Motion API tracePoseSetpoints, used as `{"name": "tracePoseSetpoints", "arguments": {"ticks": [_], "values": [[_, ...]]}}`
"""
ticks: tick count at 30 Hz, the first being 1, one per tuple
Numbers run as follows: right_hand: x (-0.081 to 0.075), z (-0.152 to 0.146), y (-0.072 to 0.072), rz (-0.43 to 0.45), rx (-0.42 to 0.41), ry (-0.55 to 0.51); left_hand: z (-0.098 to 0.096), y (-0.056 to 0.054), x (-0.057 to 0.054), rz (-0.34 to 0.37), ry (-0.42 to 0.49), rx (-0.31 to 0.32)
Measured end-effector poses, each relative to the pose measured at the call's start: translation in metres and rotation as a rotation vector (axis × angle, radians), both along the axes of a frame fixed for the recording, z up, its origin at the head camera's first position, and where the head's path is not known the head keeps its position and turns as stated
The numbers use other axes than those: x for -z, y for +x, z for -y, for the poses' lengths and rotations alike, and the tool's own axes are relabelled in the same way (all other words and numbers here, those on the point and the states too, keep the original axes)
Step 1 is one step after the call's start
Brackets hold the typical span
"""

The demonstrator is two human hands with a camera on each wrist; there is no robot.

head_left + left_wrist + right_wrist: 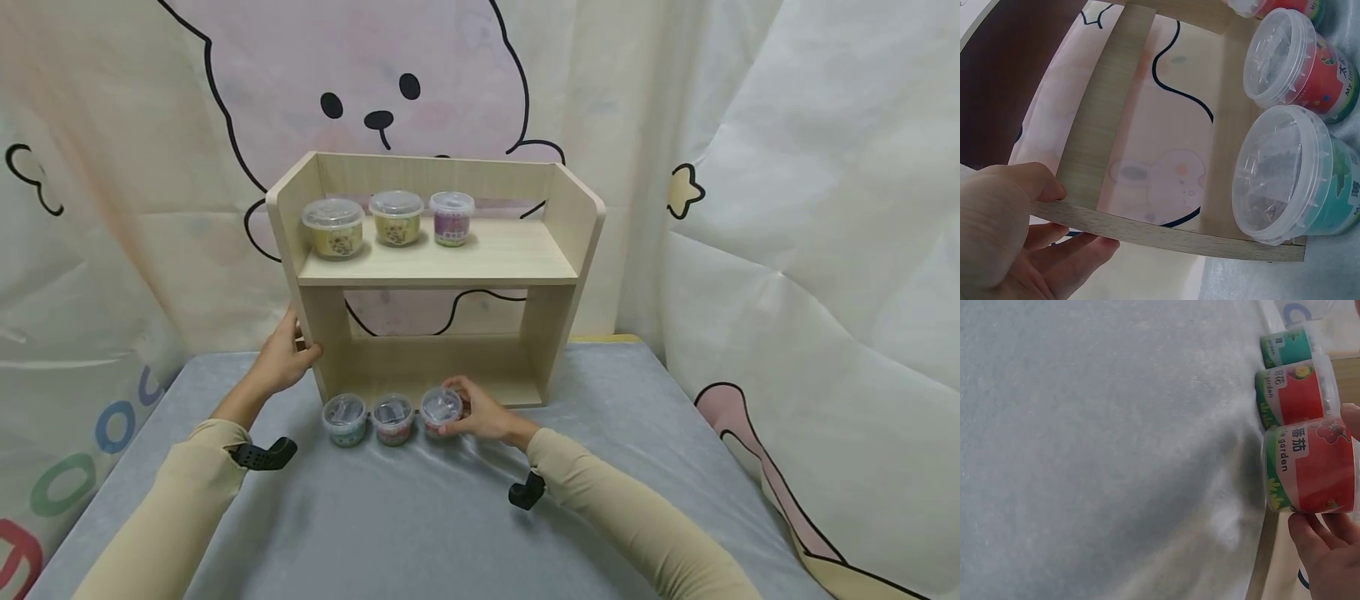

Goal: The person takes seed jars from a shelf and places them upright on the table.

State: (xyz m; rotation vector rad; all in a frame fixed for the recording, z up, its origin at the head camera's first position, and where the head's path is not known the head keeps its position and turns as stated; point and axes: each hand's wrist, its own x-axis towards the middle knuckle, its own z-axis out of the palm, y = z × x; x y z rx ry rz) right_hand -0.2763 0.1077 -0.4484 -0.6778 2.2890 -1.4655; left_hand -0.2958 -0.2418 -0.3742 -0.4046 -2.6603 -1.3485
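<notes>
As it seems, hands [285, 358] grip shelf [517, 252], tub [440, 406].

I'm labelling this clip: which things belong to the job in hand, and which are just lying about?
Likely job:
red tub, held by the right fingers
wooden shelf, gripped by the left fingers
teal tub and middle tub
probably three upper-shelf tubs

Likely surroundings:
printed backdrop
blue-grey cloth

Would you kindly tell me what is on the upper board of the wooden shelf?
The upper board bears two yellow tubs and, to their right, a purple tub, all lidded. The spots directly beneath them are covered and cannot be seen.
</notes>
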Motion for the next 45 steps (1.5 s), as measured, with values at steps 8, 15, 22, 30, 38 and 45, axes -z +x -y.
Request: {"name": "tracePoseSetpoints", "arguments": {"ticks": [8, 15, 22, 30, 38, 45], "values": [[0.008, 0.003, 0.000, -0.018, -0.025, 0.043, 0.000, 0.002, -0.001, -0.022, 0.007, 0.020], [0.013, 0.003, -0.002, 0.020, -0.035, 0.032, 0.001, 0.000, -0.001, -0.038, 0.018, 0.029], [0.008, 0.000, -0.001, -0.009, -0.037, 0.079, 0.001, -0.001, 0.000, -0.039, 0.013, 0.027], [-0.018, -0.013, -0.004, -0.101, -0.091, 0.156, 0.001, -0.001, 0.000, -0.031, 0.020, 0.026], [-0.071, -0.019, 0.007, -0.263, -0.146, 0.303, 0.000, 0.000, 0.000, -0.034, 0.020, 0.024], [-0.120, -0.019, 0.017, -0.323, -0.165, 0.281, 0.000, 0.000, 0.001, -0.024, 0.023, 0.025]]}}
